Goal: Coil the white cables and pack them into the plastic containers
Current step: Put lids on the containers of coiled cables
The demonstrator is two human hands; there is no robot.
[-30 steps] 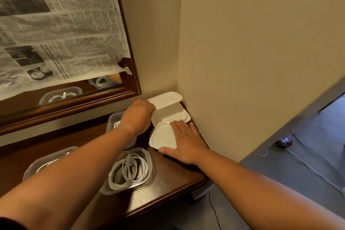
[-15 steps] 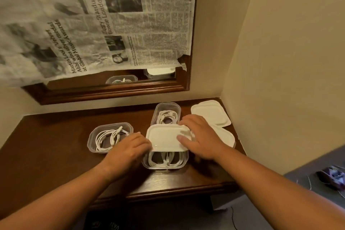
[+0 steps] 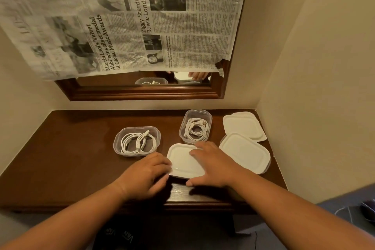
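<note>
The front lid (image 3: 182,160) is taken as the landmark; it lies flat near the front edge of the table (image 3: 71,158). What sits under it is hidden.

The right hand (image 3: 213,164) is laid flat on the lid's right half, with the fingers straight, slightly spread and pointed left. Its thumb is held along the lid's near edge. The left hand (image 3: 148,172) is set against the lid's left rim with the fingers bent and the tips touching that rim. Whether the rim is hooked or only pushed cannot be told.

Left of the lid and a little behind it, the left tub (image 3: 117,144) stands open, and a coiled white cable (image 3: 138,142) is seen inside. Just behind the lid, the back tub (image 3: 209,119) is also open, with a second coil (image 3: 195,129) packed in it.

Just right of the lid, the right lid (image 3: 243,152) is seen, with a clear rim showing beneath its right edge. Behind that, further right of the landmark, a lid stack (image 3: 243,126) is placed in the table's corner.

Well behind the lid, a mirror (image 3: 146,91) is fixed to the wall, and most of its glass is covered by newspaper (image 3: 142,26).
</note>
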